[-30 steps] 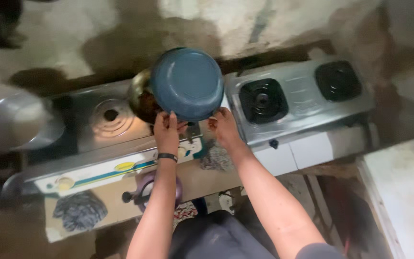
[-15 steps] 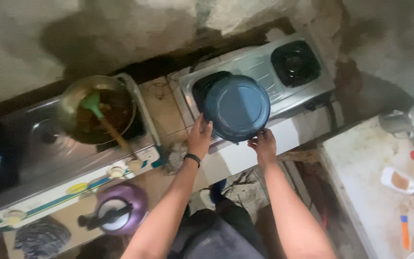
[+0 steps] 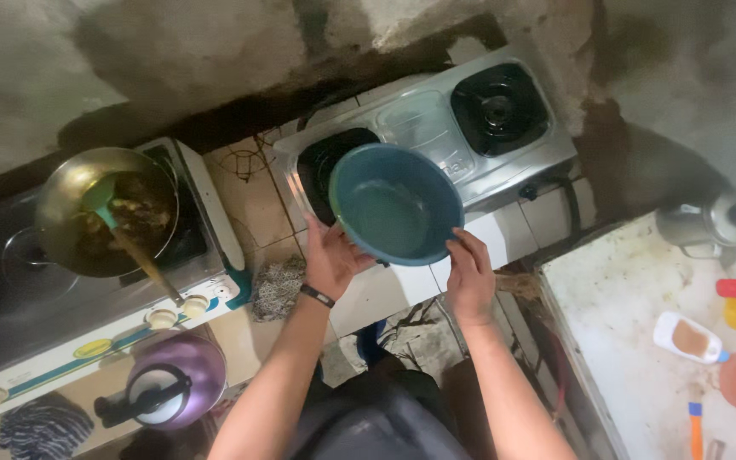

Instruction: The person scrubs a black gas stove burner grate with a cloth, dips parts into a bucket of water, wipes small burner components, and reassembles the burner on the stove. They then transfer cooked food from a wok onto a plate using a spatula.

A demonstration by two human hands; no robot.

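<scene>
The blue plastic bowl [image 3: 395, 203] is held in the air, mouth tilted towards the person, over the near left burner of the steel two-burner stove [image 3: 436, 128] and the tiled counter edge. The left hand [image 3: 330, 255] cups its lower left rim, fingers wrapped under the bowl; the right hand [image 3: 470, 277] pinches the lower right rim, so the weight is shared and the inside shows empty. To the left, on a second stove [image 3: 87, 290] by the counter's left end, a wok [image 3: 104, 209] of dark food holds a green spatula [image 3: 121, 234]. A purple kettle [image 3: 168, 388] sits below that stove's front edge.
</scene>
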